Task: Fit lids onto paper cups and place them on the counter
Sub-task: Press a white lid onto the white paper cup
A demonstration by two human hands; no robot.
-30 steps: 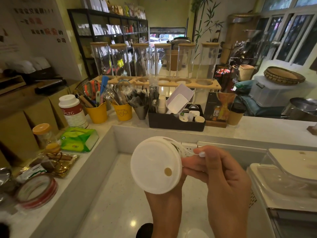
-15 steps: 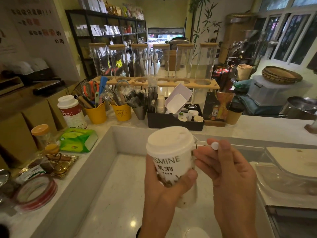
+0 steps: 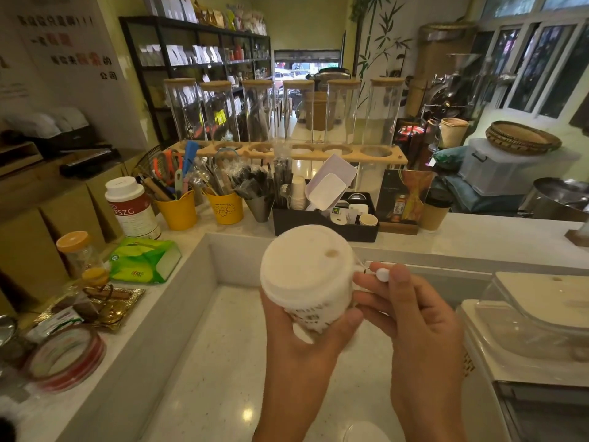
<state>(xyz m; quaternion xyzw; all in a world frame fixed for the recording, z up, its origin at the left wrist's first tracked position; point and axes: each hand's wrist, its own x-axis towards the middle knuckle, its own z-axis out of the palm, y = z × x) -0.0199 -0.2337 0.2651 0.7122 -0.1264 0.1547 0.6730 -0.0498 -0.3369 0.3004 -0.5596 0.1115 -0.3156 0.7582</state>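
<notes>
At frame centre, the left hand (image 3: pixel 296 342) wrapped the light, crushable paper cup (image 3: pixel 314 309) mid-wall; the right hand (image 3: pixel 414 317) pinched the lid (image 3: pixel 306 260)'s tethered plug (image 3: pixel 381 274).

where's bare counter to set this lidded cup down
Bare raised counter lies right of the brown cup, up to the wooden block at the edge. The low worktop under the hands is bare too. It is crowded left of the black organizer: yellow buckets, canister, green pack.
</notes>
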